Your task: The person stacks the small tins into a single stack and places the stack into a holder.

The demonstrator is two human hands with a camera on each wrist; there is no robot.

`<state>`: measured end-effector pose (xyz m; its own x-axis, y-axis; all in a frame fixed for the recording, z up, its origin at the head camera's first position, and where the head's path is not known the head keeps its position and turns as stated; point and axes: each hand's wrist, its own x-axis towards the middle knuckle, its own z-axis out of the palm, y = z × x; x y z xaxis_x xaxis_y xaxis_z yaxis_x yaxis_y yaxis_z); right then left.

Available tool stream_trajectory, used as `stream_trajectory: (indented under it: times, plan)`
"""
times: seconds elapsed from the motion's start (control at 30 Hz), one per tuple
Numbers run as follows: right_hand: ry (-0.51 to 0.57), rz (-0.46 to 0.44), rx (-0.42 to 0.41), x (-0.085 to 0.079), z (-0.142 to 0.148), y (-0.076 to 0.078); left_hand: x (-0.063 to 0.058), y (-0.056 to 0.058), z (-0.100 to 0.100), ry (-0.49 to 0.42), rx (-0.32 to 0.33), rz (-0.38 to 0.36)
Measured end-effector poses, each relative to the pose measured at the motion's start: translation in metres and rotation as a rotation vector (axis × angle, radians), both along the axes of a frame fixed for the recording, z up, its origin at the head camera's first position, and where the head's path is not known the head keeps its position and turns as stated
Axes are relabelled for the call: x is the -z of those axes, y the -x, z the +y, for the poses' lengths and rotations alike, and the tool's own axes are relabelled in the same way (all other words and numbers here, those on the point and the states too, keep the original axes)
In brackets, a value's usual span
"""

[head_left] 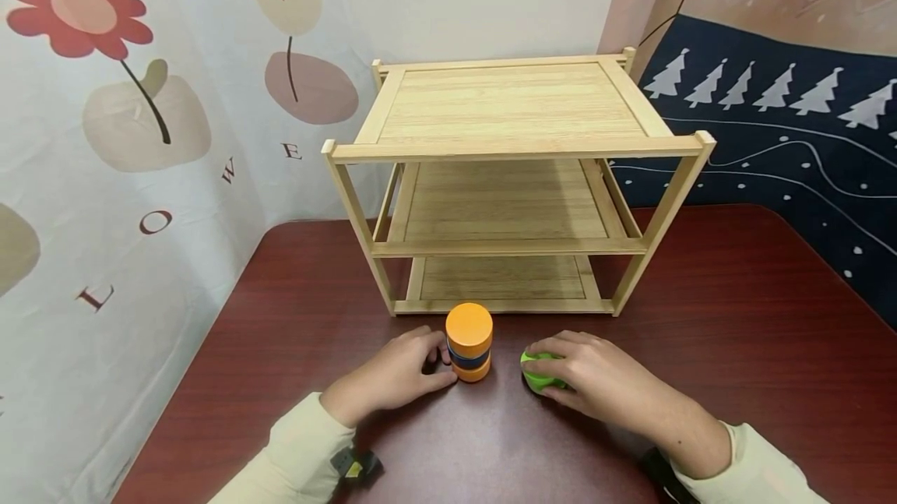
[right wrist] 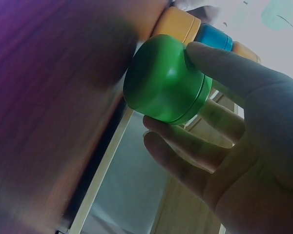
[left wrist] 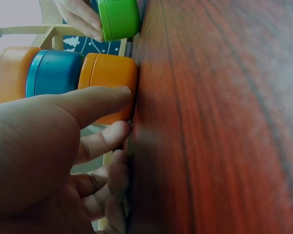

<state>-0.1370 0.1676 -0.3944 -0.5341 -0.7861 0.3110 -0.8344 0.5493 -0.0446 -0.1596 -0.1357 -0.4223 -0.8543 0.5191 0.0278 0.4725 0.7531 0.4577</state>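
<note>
Three small round lidded jars stand stacked on the table: an orange bottom jar (left wrist: 107,68), a blue jar (left wrist: 56,73) and an orange top jar (head_left: 469,326). At the left side of the stack, my left hand (head_left: 395,371) has its thumb and index fingertips right at the bottom jar, the fingers loosely bent and not wrapped round it. To the right of the stack, my right hand (head_left: 596,371) grips a green jar (right wrist: 166,80) between thumb and fingers. From above, the hand covers part of the green jar, whose base is close to the tabletop.
A three-level wooden shelf rack (head_left: 518,149) stands behind the jars, its lower front rail just past the stack. The dark red-brown table (head_left: 294,294) extends to both sides of it. Patterned cloths (head_left: 231,37) hang at the back and left.
</note>
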Motion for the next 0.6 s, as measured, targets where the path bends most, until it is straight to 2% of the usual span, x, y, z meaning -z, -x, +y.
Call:
stream_trajectory:
  times: [0.6]
  plan:
    - [-0.003,0.006,0.014,0.0013,-0.0002,0.0002,-0.0004,0.0003,0.0,-0.014,0.003,-0.012]
